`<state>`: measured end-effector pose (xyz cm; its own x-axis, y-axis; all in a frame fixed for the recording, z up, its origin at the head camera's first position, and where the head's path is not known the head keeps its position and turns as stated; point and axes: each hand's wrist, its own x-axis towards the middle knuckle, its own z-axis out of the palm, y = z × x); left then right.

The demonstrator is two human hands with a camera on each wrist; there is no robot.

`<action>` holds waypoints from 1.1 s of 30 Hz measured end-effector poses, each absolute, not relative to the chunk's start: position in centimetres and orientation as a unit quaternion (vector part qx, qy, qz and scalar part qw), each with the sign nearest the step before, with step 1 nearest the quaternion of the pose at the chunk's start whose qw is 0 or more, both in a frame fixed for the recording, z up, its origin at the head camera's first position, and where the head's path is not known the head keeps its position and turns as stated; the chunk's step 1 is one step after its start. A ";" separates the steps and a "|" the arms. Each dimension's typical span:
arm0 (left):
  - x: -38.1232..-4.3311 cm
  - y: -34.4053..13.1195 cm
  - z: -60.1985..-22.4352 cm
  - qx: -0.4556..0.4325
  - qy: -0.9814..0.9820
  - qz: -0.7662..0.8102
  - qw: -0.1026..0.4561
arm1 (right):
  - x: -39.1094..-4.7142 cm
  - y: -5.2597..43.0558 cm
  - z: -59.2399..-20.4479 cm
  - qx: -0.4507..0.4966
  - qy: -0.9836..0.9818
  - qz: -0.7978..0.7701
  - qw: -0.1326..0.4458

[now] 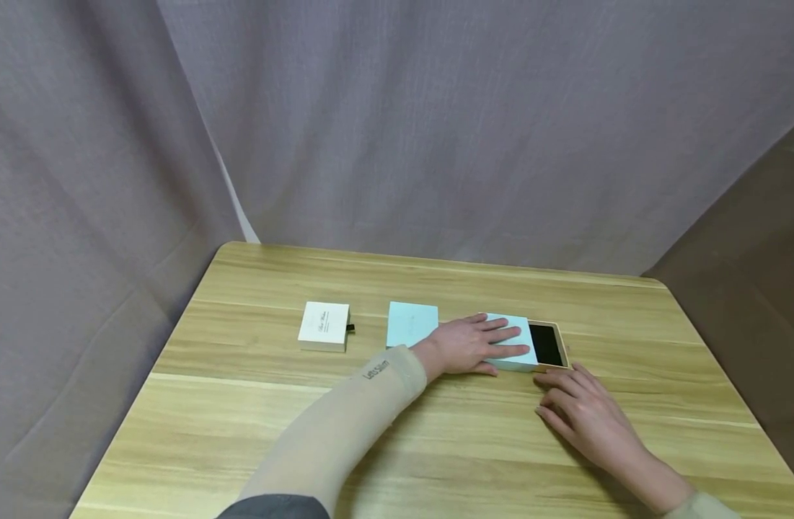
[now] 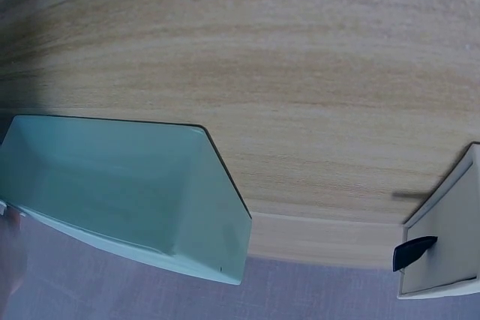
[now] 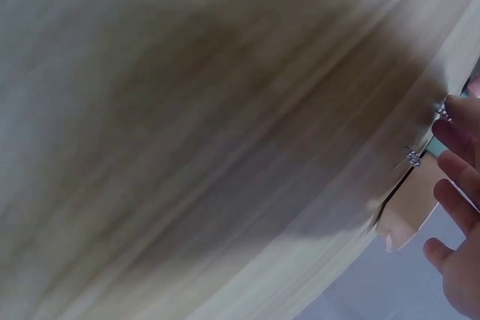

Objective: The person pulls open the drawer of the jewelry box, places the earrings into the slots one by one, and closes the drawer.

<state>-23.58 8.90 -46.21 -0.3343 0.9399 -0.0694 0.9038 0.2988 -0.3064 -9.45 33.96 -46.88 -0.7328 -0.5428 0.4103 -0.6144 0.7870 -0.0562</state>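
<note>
My left hand (image 1: 469, 346) lies with spread fingers on the light blue sleeve of a drawer box (image 1: 521, 349). The box's drawer (image 1: 547, 344) sticks out to the right and shows a black lining. In front of it my right hand (image 1: 590, 409) is low at the tabletop, fingers bent. By its thumb and forefinger tips is a small sparkling piece that looks like an earring (image 3: 443, 113); whether they pinch it cannot be told. A similar sparkling earring (image 3: 412, 157) with a thin post lies on the wood beside the fingers.
A second light blue box (image 1: 412, 322) stands left of the left hand, partly behind the wrist. Farther left is a white box (image 1: 324, 326) with black lettering and a black pull tab (image 1: 350, 328). Grey curtains (image 1: 435, 130) hang behind the wooden table (image 1: 241, 425).
</note>
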 end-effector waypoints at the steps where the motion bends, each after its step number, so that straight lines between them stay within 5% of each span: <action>1: -23.6 8.9 -46.2 -0.574 -0.804 0.147 0.062 | -9.5 33.9 -46.9 0.314 -0.925 0.093 0.190; 33: -23.5 8.8 -46.3 -0.572 -0.806 0.143 0.061 | -9.6 33.4 -46.7 0.311 -0.929 0.100 0.174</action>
